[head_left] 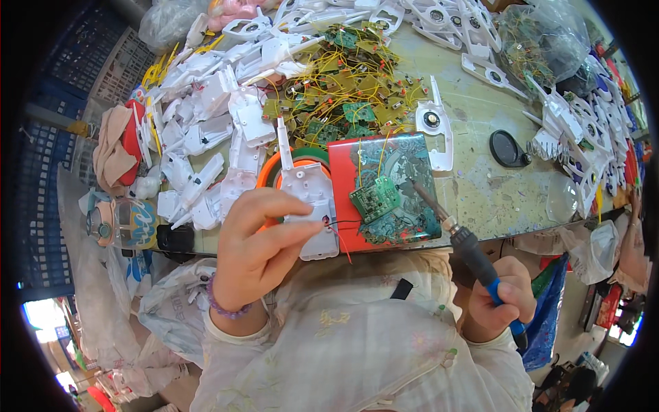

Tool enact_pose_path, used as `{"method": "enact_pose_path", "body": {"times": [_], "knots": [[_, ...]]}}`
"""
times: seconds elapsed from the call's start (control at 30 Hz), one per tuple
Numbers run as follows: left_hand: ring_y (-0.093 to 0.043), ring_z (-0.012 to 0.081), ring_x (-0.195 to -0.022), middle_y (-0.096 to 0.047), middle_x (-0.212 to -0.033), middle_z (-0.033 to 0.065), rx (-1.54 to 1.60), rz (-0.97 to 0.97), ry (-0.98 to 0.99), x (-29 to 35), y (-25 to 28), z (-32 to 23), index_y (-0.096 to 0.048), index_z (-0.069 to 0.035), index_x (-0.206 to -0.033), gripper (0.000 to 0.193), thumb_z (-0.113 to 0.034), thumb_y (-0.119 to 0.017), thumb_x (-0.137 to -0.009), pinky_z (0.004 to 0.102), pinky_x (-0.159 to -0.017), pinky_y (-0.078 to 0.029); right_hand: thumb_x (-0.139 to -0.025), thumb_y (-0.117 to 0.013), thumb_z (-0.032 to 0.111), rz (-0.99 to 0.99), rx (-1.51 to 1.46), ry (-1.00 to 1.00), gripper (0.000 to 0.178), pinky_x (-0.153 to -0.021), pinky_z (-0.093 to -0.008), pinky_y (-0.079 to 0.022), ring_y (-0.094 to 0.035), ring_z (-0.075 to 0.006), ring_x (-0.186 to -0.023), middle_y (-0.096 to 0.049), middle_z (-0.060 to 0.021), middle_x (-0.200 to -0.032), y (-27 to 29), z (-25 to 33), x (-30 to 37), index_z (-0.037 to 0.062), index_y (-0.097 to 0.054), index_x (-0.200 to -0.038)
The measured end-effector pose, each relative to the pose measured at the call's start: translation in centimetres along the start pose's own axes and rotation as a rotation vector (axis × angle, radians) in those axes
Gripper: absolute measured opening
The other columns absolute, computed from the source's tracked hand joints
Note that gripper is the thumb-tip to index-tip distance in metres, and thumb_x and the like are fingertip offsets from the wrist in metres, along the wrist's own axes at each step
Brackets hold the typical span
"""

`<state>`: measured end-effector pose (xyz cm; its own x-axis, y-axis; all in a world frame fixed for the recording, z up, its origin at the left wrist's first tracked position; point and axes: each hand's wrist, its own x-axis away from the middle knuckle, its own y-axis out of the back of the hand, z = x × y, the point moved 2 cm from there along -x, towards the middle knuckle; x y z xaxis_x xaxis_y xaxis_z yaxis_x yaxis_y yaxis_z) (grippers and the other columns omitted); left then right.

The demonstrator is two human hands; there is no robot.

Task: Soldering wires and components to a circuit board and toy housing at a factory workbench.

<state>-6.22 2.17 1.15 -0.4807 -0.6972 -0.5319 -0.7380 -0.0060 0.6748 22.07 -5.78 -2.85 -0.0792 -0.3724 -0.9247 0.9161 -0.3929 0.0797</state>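
My left hand (257, 240) is curled over a white plastic housing (307, 185). Its fingertips are pinched at a thin black wire (343, 222), which runs toward a green circuit board (377, 200). A red wire (345, 248) hangs loose beside them. The board lies tilted on a red book with a dark patterned panel (343, 180), and a yellow wire rises from it. In my right hand (504, 299) is a soldering iron (472, 253) with a blue handle. Its tip points up and left, a little to the right of the board.
White plastic housings (206, 130) are heaped at the left. Behind the book lies a pile of circuit boards with yellow wires (343, 89). An orange ring-shaped roll (269, 177) sits partly under the housing. A black round part (508, 147) and more white parts (590, 137) lie right.
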Motion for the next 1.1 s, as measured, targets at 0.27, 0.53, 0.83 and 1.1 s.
{"method": "enact_pose_path", "body": {"times": [0.27,0.53,0.83,1.1], "knots": [[-0.055,0.023,-0.086,-0.061,-0.098,0.001,-0.095,0.135,-0.088,-0.3,-1.7,-1.1,-0.065,-0.013,-0.088,0.025,-0.003,-0.069,-0.065,0.0355,-0.073,-0.043,-0.092,-0.051,0.033,0.048,-0.086,-0.39,0.034,-0.058,-0.0297,-0.048,-0.058,-0.0229,-0.063,-0.058,-0.0146,-0.077,-1.7,-3.3,-0.7,0.0017,-0.048,-0.107],[-0.054,0.0219,-0.085,-0.062,-0.091,-0.0013,-0.057,0.056,0.058,0.0,-3.0,-1.4,-0.06,-0.011,-0.081,0.019,-0.005,-0.069,-0.065,0.035,-0.075,-0.04,-0.062,-0.075,0.002,0.419,-0.135,-0.304,0.038,-0.076,-0.0315,-0.046,-0.059,-0.0219,-0.089,-0.069,-0.0013,-0.092,-7.7,-6.3,-4.6,0.0151,-0.065,-0.096],[-0.053,0.0208,-0.085,-0.06,-0.082,-0.0008,-0.063,-0.133,0.173,0.8,-4.5,-1.9,-0.061,-0.011,-0.083,0.019,-0.005,-0.07,-0.068,0.0356,-0.082,-0.036,-0.059,-0.079,0.006,0.668,0.092,-0.093,0.04,-0.081,-0.0348,-0.04,-0.056,-0.0246,-0.091,-0.069,-0.0026,-0.092,-7.9,-5.5,-5.9,0.014,-0.063,-0.094],[-0.055,0.0146,-0.083,-0.059,-0.081,-0.005,-0.257,-0.145,0.06,0.4,-4.4,-2.2,-0.066,-0.017,-0.09,0.025,-0.01,-0.075,-0.067,0.0414,-0.093,-0.03,-0.059,-0.077,0.009,0.576,0.19,-0.058,0.037,-0.075,-0.0328,-0.038,-0.057,-0.019,-0.084,-0.067,0.0056,-0.085,-8.0,-5.4,-5.6,0.0197,-0.062,-0.091]]}}
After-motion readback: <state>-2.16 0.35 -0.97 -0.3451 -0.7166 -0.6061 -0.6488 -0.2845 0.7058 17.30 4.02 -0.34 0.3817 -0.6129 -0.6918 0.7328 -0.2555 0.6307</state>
